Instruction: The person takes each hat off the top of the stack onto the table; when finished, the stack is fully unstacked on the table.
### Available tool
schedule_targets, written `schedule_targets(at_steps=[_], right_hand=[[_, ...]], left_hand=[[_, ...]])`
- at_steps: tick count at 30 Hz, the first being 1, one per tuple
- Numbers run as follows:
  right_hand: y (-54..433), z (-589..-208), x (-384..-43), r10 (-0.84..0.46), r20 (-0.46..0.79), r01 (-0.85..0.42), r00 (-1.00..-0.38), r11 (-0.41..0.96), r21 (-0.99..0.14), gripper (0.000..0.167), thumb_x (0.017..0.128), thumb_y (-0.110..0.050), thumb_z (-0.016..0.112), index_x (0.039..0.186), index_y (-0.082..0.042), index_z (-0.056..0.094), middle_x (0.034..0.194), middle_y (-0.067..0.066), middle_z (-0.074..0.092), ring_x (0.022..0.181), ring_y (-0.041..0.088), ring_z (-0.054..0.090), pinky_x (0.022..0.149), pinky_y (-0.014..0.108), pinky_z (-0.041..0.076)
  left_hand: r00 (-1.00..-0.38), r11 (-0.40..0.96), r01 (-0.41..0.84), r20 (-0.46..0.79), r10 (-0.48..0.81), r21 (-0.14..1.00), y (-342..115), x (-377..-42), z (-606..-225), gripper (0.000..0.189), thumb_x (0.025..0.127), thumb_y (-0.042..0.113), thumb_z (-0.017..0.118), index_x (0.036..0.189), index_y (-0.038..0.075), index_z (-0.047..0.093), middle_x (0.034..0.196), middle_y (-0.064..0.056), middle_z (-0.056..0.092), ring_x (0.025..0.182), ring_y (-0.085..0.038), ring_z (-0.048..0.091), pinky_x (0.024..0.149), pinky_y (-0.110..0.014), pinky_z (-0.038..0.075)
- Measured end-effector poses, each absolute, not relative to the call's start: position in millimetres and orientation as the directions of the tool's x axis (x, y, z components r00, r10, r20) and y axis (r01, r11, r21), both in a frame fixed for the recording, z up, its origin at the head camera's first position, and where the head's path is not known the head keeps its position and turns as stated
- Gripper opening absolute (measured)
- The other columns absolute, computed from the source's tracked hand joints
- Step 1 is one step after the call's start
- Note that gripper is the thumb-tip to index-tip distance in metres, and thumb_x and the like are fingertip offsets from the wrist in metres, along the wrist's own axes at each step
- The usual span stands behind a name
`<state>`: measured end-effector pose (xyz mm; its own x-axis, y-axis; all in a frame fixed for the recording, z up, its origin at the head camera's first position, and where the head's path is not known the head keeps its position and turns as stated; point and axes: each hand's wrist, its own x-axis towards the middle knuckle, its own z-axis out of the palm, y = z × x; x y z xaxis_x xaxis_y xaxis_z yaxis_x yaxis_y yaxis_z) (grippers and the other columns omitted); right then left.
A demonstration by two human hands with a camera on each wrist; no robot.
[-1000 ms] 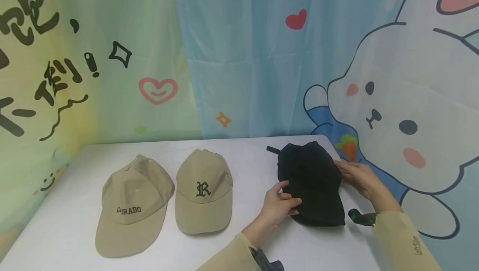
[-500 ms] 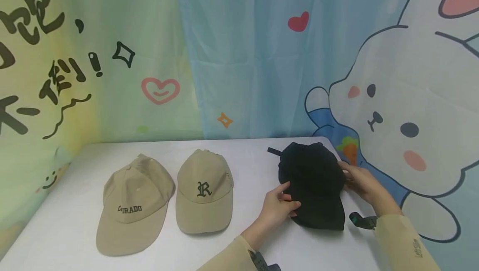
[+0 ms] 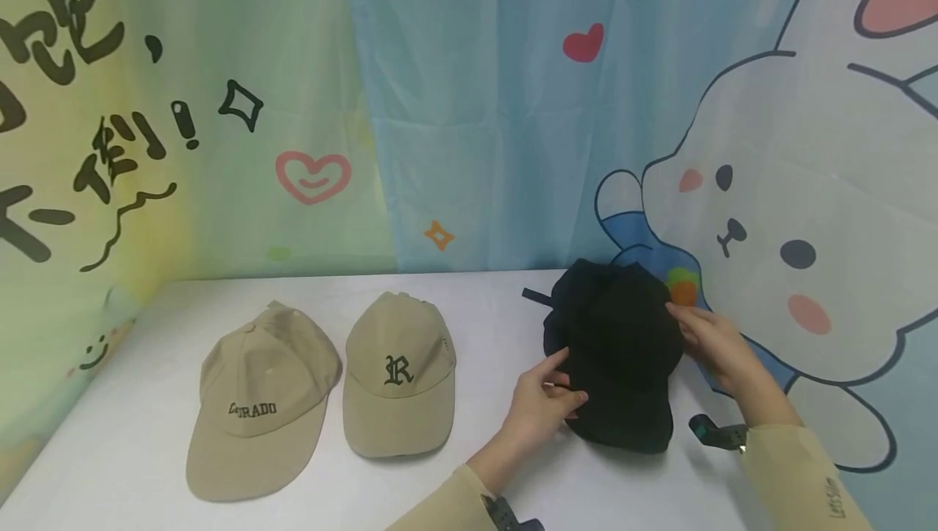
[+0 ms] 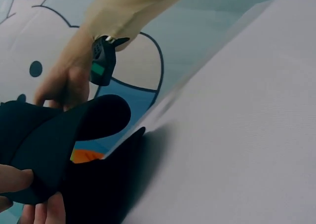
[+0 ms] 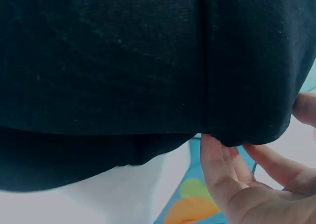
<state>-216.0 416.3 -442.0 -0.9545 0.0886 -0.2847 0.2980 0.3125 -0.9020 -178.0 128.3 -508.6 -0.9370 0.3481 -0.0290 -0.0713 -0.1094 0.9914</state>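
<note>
The left grip [image 3: 538, 405] pinches the black cap [image 3: 621, 352] by the brim's side, the right grip [image 3: 716, 345] its crown's edge — opposite sides, probably for balance. It's held above the worktop [image 3: 494, 327], over what looks like another dark cap [image 4: 101, 189] — apart from the R cap [image 3: 399, 413].

A cloth curtain [image 3: 454, 148] hangs behind the far side of the white table [image 3: 491, 327], yellow and green on the left, then blue. It has a big white bunny [image 3: 843, 164] on the right, black writing [image 3: 150, 137] on the left, and a red heart [image 3: 584, 43] and an orange star [image 3: 440, 235] in between.
</note>
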Motion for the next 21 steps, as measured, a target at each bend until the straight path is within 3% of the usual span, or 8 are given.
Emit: schedule_targets(at_steps=[5, 9, 16, 21], right_hand=[[403, -429, -222, 0.062, -0.235, 0.241, -0.970, 0.365, -0.899, 0.098, 0.096, -0.062, 0.047, 0.152, 0.012, 0.015, 0.154, 0.033, 0.021, 0.139, 0.048, 0.029, 0.113, 0.059, 0.026], [390, -418, -229, 0.041, -0.178, 0.180, -0.983, 0.371, -0.911, 0.092, 0.098, -0.060, 0.047, 0.152, 0.010, 0.020, 0.152, 0.028, 0.027, 0.133, 0.039, 0.038, 0.112, 0.054, 0.031], [364, -395, -237, -0.017, -0.129, 0.115, -0.992, 0.350, -0.930, 0.090, 0.098, -0.056, 0.052, 0.152, 0.009, 0.020, 0.158, 0.028, 0.018, 0.142, 0.045, 0.025, 0.113, 0.057, 0.025], [345, -384, -239, -0.016, -0.131, 0.118, -0.991, 0.341, -0.933, 0.092, 0.096, -0.057, 0.054, 0.154, 0.005, 0.021, 0.159, 0.026, 0.018, 0.141, 0.044, 0.027, 0.114, 0.056, 0.025]], left_hand=[[-0.942, -0.101, -0.037, -0.001, 0.334, 0.994, 113, -179, -498, 0.068, 0.083, -0.002, 0.075, 0.143, 0.022, 0.054, 0.104, -0.004, 0.056, 0.080, -0.013, 0.062, 0.067, -0.028, 0.060], [-0.948, -0.093, 0.006, 0.035, 0.317, 0.996, 99, -182, -488, 0.067, 0.084, -0.001, 0.075, 0.143, 0.023, 0.054, 0.106, -0.004, 0.058, 0.087, -0.014, 0.062, 0.069, -0.028, 0.060], [-0.957, -0.037, 0.067, 0.075, 0.281, 0.997, 70, -183, -464, 0.066, 0.085, 0.003, 0.074, 0.144, 0.024, 0.053, 0.104, 0.000, 0.062, 0.090, -0.013, 0.064, 0.071, -0.026, 0.059], [-0.962, -0.053, 0.104, 0.114, 0.248, 0.993, 56, -183, -460, 0.066, 0.084, 0.000, 0.074, 0.143, 0.020, 0.054, 0.103, -0.005, 0.063, 0.088, -0.015, 0.065, 0.069, -0.027, 0.059]])
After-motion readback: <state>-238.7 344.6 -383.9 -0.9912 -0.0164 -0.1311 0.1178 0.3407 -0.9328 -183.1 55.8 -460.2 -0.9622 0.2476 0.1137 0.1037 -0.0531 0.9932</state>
